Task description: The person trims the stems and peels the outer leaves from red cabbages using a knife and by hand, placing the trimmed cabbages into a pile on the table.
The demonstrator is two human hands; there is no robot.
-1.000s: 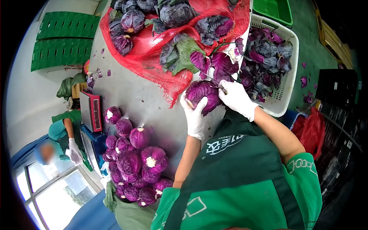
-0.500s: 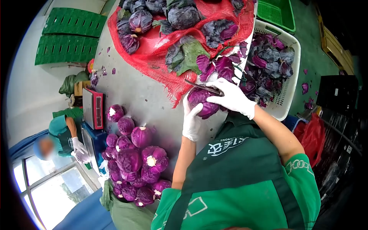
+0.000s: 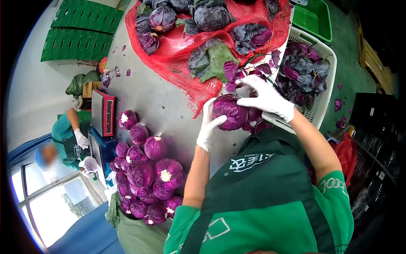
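Observation:
My left hand (image 3: 207, 129), in a white glove, grips the left side of a red cabbage (image 3: 230, 112). My gloved right hand (image 3: 266, 96) is curled at the cabbage's upper right, its thumb touching or very near it. A dark shape shows between that thumb and the fingers; what it is I cannot make out. Loose purple leaves (image 3: 255, 118) lie right of the cabbage, partly hidden beneath my right hand. Just above the hands, a torn purple leaf (image 3: 230, 70) lies by a large green outer leaf (image 3: 218, 59).
Untrimmed cabbages (image 3: 209, 17) sit on a red mesh sack (image 3: 173, 65). Several trimmed cabbages (image 3: 141, 172) are piled at left, near a red scale (image 3: 109, 113). A white crate (image 3: 327, 89) of leaves stands at right, below a green crate (image 3: 313, 21). A co-worker (image 3: 69, 139) works at left.
The knife blade that lay across the cabbage in my right hand no longer shows. My right hand's fingers have lifted and spread. The co-worker's arm has shifted.

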